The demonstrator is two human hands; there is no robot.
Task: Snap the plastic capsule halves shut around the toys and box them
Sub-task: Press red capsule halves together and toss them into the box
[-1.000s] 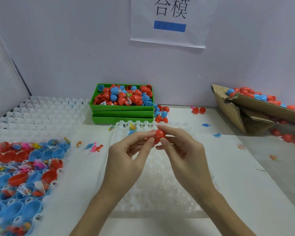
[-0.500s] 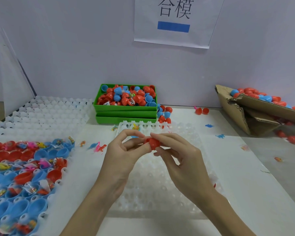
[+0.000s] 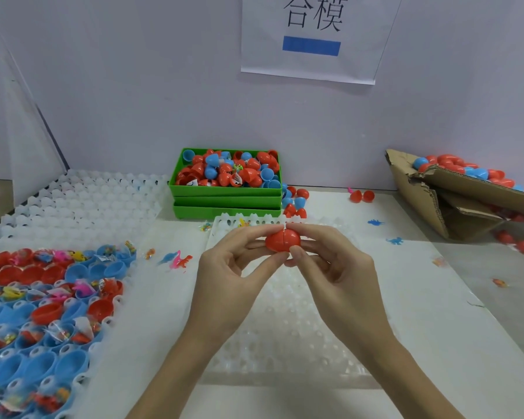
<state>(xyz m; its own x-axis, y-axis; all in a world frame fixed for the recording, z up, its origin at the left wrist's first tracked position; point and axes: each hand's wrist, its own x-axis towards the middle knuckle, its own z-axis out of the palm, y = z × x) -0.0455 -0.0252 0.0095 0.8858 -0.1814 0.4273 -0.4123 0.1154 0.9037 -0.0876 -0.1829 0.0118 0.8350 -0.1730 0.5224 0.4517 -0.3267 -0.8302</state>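
Top centre of frame: green bin (image 3: 224, 192) heaped with red and blue capsule halves, against the wall. Cardboard box (image 3: 430, 201) at right edge holds closed capsules. Lower left, white tray (image 3: 73, 207) with blue and red halves, bagged toys inside. Open tabletop (image 3: 436, 297) lower right. Left hand (image 3: 230, 276) and right hand (image 3: 339, 273) fingers pinch red capsule (image 3: 283, 241), seam visible, mid-frame above clear tray (image 3: 285, 343).

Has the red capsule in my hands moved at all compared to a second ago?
Yes, slightly. The red capsule sits a little lower against the clear tray, further from the green box. Both hands still pinch it; the camera shifted too.
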